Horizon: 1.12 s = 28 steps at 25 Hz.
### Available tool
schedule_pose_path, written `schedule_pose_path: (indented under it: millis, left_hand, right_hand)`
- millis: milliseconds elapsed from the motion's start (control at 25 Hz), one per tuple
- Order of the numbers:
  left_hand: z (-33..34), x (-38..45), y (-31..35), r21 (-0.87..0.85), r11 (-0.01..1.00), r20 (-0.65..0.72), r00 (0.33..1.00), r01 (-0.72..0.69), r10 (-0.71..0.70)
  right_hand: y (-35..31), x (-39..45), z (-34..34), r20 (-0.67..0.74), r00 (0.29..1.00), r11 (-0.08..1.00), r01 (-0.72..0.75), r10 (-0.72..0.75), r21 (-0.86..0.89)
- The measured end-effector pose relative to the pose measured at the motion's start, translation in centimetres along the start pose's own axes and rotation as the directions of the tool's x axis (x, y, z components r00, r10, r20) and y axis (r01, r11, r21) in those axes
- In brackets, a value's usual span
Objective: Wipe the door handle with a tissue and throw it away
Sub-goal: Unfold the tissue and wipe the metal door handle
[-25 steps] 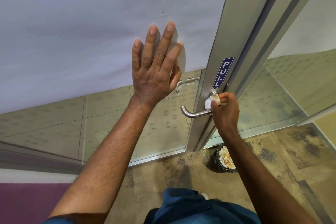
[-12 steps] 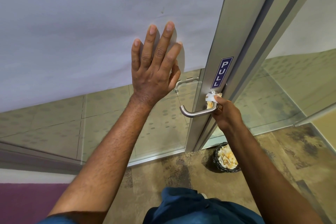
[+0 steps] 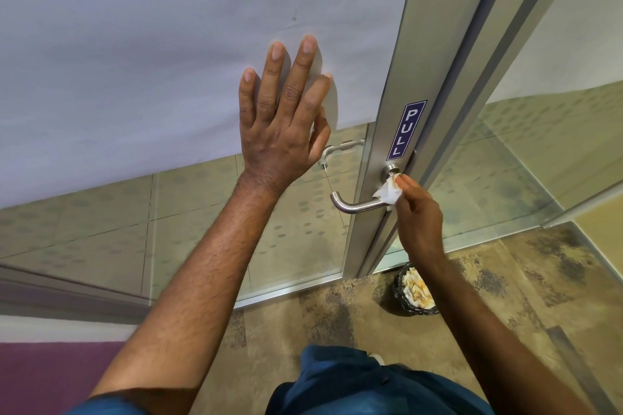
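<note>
A steel lever door handle (image 3: pixel 354 205) juts left from the metal door stile, below a blue PULL sign (image 3: pixel 406 130). My right hand (image 3: pixel 419 212) pinches a crumpled white tissue (image 3: pixel 388 193) against the handle's inner end, just below its round base. My left hand (image 3: pixel 286 131) lies flat on the frosted glass door panel, fingers spread, left of the handle and holding nothing. A small black bin (image 3: pixel 416 295) with used tissues in it stands on the floor beneath my right forearm.
The metal door frame (image 3: pixel 448 111) runs diagonally up to the right, with a clear glass panel (image 3: pixel 539 145) beyond it. A second handle (image 3: pixel 338 148) shows through the glass. Patterned brown carpet (image 3: pixel 303 320) covers the floor. My blue trouser leg is at the bottom.
My right hand has shifted from gripping round the handle's inner end to pinching the tissue against it near the base. My left hand has stayed flat on the door.
</note>
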<state>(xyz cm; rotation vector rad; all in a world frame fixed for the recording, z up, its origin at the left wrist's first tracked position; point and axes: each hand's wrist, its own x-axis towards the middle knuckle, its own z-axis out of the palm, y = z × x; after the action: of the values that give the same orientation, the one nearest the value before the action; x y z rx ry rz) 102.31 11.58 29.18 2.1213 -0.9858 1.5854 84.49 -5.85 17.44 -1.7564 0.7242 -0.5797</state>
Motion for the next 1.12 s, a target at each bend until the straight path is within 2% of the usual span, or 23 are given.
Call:
schedule_pose_path:
  millis: [120, 240, 360, 440, 560, 640, 760, 880, 1000, 1120]
  left_hand:
    - [0.1, 0.0, 0.0, -0.006, 1.0, -0.005, 1.0, 0.001, -0.001]
    - [0.1, -0.1, -0.1, -0.007, 1.0, 0.002, 1.0, 0.001, -0.001]
    - [0.2, -0.1, -0.1, -0.004, 1.0, -0.001, 1.0, 0.0, 0.0]
    - [0.2, -0.1, 0.0, -0.004, 1.0, -0.006, 1.0, 0.003, -0.003]
    - [0.2, -0.1, 0.0, -0.001, 1.0, -0.005, 1.0, 0.007, -0.007]
    - [0.2, -0.1, 0.0, -0.003, 1.0, -0.005, 1.0, 0.007, -0.007]
    - [0.0, 0.0, 0.1, -0.003, 1.0, -0.007, 1.0, 0.007, -0.007]
    - [-0.1, 0.0, 0.1, -0.01, 1.0, 0.004, 1.0, -0.007, 0.007]
    - [-0.2, 0.1, 0.0, -0.004, 1.0, 0.012, 1.0, -0.019, 0.019]
    - [-0.3, 0.1, 0.0, -0.015, 1.0, 0.026, 0.999, -0.019, 0.02]
  right_hand:
    - [1.5, -1.7, 0.0, 0.07, 0.96, 0.914, 0.281, -0.273, -0.291]
    - [1.4, -2.3, 0.1, 0.208, 0.906, 0.773, 0.423, -0.369, -0.474]
    - [0.7, -1.8, -0.4, 0.268, 0.902, 0.756, 0.431, -0.34, -0.493]
    - [0.7, -2.1, -0.7, 0.3, 0.902, 0.79, 0.42, -0.311, -0.447]
    - [0.2, -2.9, -0.3, 0.247, 0.92, 0.854, 0.379, -0.305, -0.355]
    - [-0.1, -3.3, 0.7, 0.224, 0.89, 0.786, 0.457, -0.398, -0.418]
    - [-0.9, -4.0, 3.1, 0.358, 0.827, 0.571, 0.56, -0.435, -0.6]
    - [-1.3, -4.2, 4.6, 0.415, 0.777, 0.501, 0.625, -0.474, -0.599]
    - [-0.8, -4.0, 3.5, 0.35, 0.801, 0.576, 0.595, -0.486, -0.56]
    - [0.6, -3.5, 1.0, 0.15, 0.897, 0.776, 0.436, -0.416, -0.456]
